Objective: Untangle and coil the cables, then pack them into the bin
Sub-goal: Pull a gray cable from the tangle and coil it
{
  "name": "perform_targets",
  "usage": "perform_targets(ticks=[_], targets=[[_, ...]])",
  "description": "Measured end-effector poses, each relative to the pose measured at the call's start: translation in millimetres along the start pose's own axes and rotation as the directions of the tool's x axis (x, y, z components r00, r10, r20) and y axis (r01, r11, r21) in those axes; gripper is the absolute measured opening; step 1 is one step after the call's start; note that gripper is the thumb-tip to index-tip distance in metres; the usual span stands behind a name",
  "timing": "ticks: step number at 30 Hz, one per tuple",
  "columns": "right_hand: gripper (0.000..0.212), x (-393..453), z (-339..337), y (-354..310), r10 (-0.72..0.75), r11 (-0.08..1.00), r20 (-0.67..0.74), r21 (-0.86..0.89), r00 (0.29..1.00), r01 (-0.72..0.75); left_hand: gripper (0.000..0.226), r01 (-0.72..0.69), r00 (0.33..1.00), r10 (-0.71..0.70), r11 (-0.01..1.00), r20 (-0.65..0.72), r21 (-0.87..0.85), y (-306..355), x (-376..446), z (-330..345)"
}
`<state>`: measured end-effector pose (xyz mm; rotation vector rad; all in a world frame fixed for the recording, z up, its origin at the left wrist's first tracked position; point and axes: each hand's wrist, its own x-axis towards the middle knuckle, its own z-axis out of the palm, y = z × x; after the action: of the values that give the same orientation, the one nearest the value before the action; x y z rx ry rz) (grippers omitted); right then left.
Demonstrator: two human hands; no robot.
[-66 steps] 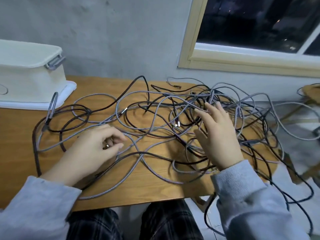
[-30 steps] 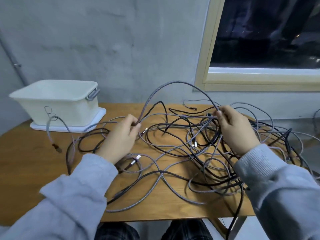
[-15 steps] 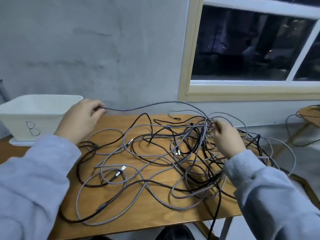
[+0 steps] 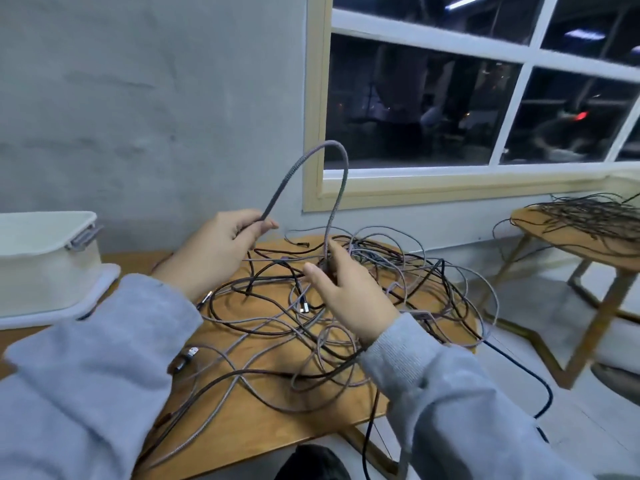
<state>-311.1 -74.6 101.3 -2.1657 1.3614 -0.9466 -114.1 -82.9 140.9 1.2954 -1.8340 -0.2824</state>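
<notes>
The left hand (image 4: 214,247) has its fingers curled around one end of a grey braided cable (image 4: 341,168), with the thumb on top pinching it. The right hand (image 4: 349,299) pinches the same cable lower down, between its thumb and first fingers, right where the cable goes into the pile; its other fingers are bent loosely. Between the two hands the cable stands up in a tall loop in front of the wall and the window frame (image 4: 313,109). Both arms wear grey sleeves (image 4: 86,375). Under the hands lies a big messy pile of cables (image 4: 381,306), some grey and some black, all crossed over each other on the wooden table (image 4: 277,420). A few hang off the table's right edge. The white bin (image 4: 45,261) sits on the table far to the left, well apart from the pile. Another small table (image 4: 588,244) on the right holds more cables.
</notes>
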Motion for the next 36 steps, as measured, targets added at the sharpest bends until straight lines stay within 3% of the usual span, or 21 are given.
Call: perform_targets(ticks=[4,8,11,15,18,20,22,27,31,36], targets=[[0.095,1,-5,-5,-0.043,0.993,-0.103,0.106,0.994,0.054,0.021,0.046,0.992,-0.049,0.998,0.116,0.033,-1,-10,13],[0.105,8,3,-10,-0.17,0.97,-0.174,-0.203,0.97,0.134,0.021,0.069,0.975,-0.089,0.993,0.206,0.1,-15,-18,16],[0.107,14,13,-13,-0.271,0.917,-0.144,-0.341,0.952,0.209,0.02,0.112,0.965,-0.134,0.988,0.225,0.108,-22,-22,8],[0.08,21,29,-24,-0.403,0.835,0.008,-0.405,0.915,0.371,0.028,0.145,0.959,-0.172,0.981,0.225,0.13,-30,-27,-4],[0.051,35,45,-29,-0.366,0.814,0.106,-0.445,0.925,0.373,0.033,0.148,0.954,-0.192,0.969,0.229,0.197,-40,-30,-10],[0.03,43,53,-30,-0.321,0.844,0.114,-0.415,0.94,0.338,0.021,0.119,0.949,-0.199,0.943,0.243,0.31,-48,-33,-14],[0.03,50,58,-30,-0.27,0.863,0.123,-0.408,0.955,0.296,0.014,0.12,0.958,-0.217,0.897,0.186,0.425,-57,-34,-20],[0.033,60,68,-22,-0.187,0.886,0.09,-0.415,0.978,0.207,0.006,0.19,0.972,-0.235,0.838,0.023,0.511,-89,-34,-59],[0.033,74,68,-3,-0.083,0.912,0.004,-0.403,0.997,0.077,0.011,0.364,0.931,-0.319,0.827,-0.176,0.428,-120,-41,-96],[0.028,83,69,15,0.017,0.925,0.006,-0.379,1.0,-0.014,0.006,0.488,0.858,-0.352,0.787,-0.374,0.378,-139,-43,-121]])
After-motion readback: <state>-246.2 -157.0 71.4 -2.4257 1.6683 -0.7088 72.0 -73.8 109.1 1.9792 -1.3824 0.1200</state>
